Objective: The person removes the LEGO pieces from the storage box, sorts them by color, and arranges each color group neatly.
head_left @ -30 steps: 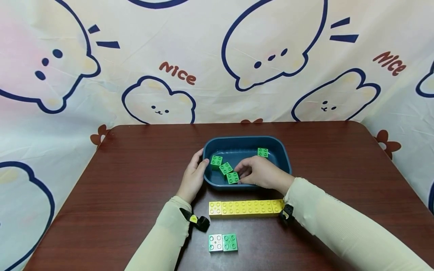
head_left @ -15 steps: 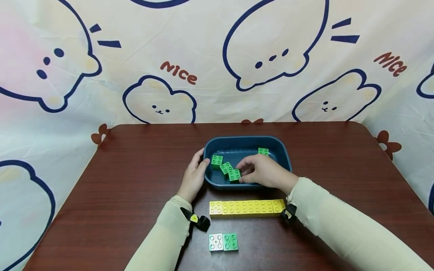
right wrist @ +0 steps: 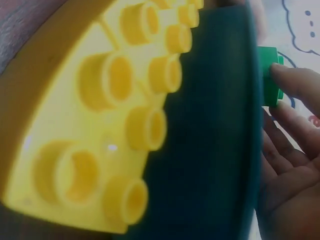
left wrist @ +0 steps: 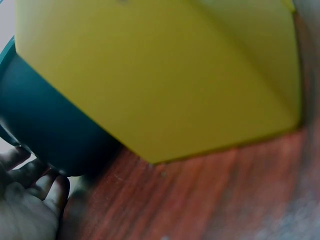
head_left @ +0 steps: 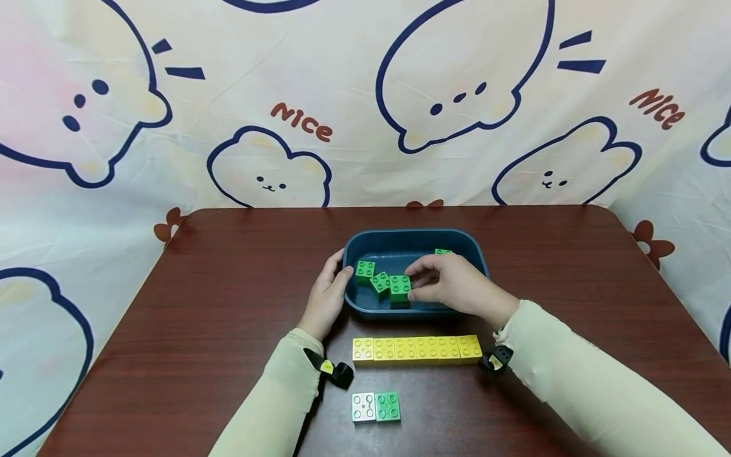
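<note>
My right hand (head_left: 459, 285) pinches a green toy brick (head_left: 400, 289) between thumb and fingers, close over the floor of the blue tray (head_left: 411, 313). In the right wrist view that green brick (right wrist: 270, 75) shows above the tray's rim. On the tray's left end, my left hand (head_left: 324, 298) grips the rim, thumb on top and fingers along the outer wall. Two more green bricks, one at the left (head_left: 365, 271) and one tilted (head_left: 379, 283), lie in the tray beside the held one. Another green brick (head_left: 443, 251) at the back right is partly hidden by my right hand.
A row of yellow bricks (head_left: 415, 350) lies on the brown table (head_left: 257, 266) in front of the tray, right by the wrist cameras. Nearer me, a white brick (head_left: 363, 407) and a green brick (head_left: 388, 407) sit side by side. A printed cloth (head_left: 354, 76) hangs behind.
My right hand has moved slightly right and away from me, lifting the pinched green brick from among the others and turning it straight. The left hand stays on the tray.
</note>
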Tool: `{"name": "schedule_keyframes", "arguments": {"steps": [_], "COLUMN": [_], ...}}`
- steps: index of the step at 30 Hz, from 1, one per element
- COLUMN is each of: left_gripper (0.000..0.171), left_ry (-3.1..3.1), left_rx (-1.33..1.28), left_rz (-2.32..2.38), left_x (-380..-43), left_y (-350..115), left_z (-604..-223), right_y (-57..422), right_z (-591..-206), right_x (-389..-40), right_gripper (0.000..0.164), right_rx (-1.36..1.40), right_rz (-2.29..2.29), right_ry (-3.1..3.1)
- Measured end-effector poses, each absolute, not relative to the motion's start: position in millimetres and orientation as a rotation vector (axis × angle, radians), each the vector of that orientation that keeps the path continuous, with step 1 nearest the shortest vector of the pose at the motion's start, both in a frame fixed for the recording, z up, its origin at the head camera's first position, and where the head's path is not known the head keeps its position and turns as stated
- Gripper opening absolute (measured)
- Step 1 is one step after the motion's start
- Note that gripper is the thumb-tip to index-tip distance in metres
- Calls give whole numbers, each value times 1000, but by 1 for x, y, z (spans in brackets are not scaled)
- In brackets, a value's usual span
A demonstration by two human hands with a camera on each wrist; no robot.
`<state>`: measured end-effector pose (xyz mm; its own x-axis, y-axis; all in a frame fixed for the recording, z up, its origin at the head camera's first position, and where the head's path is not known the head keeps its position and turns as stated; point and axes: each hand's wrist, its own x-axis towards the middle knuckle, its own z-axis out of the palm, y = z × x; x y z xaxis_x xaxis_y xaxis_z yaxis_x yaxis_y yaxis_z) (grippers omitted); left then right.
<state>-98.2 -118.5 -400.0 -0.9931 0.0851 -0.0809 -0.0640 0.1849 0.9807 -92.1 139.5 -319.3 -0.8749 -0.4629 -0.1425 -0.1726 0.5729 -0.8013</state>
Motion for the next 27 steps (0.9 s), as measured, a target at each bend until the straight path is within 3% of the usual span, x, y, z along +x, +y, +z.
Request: {"name": "schedule_keyframes", "arguments": {"steps": [13,27], "left_gripper": [44,44], "left_ry": [2317,2330], "left_rx": [28,13], "left_rz": [1938,1925], "left_x": [-98,-99], "left_y": [-119,-118], "left_z": [-400,-399], "right_y": [149,155], "right_z": [-307,-297], "right_x": [-75,-34], "right_gripper": [33,34], "right_rx": [-479,-470], "right_rz": [-1302,-1436], "right_ry": [2499,2471]}}
